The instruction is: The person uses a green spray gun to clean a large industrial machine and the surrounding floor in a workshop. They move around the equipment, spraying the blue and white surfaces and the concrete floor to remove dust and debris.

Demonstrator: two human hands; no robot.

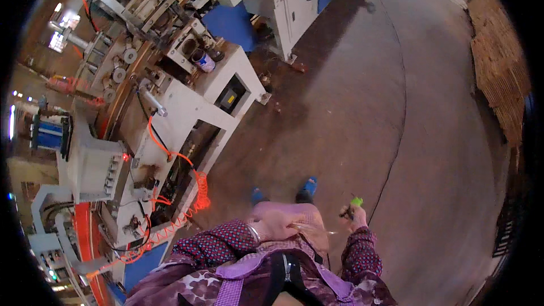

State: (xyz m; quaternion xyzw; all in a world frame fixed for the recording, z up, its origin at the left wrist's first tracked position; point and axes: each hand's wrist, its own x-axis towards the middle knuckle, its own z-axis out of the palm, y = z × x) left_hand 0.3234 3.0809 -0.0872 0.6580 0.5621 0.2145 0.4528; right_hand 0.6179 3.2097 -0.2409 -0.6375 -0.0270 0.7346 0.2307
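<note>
My left hand [273, 226] is in front of my waist, over a pink-and-purple checked apron [313, 224]. Its fingers are smeared, so their shape is unclear. A thin pale streak shows just to the right of them, too blurred to name. Off to the right, my right hand [358, 219] is closed with its fingers curled. A small bright green thing [356, 201] sticks out at its far side, and dark brown bits show beside the fingers. What exactly the green thing is cannot be made out.
A long white machine [187, 105] with rollers stands along the left. An orange coiled air hose [201, 192] hangs off its near side, and a can [203, 60] sits on top. A dark cable [403, 96] runs along the concrete floor. Stacked brown sheets [498, 62] stand at the right.
</note>
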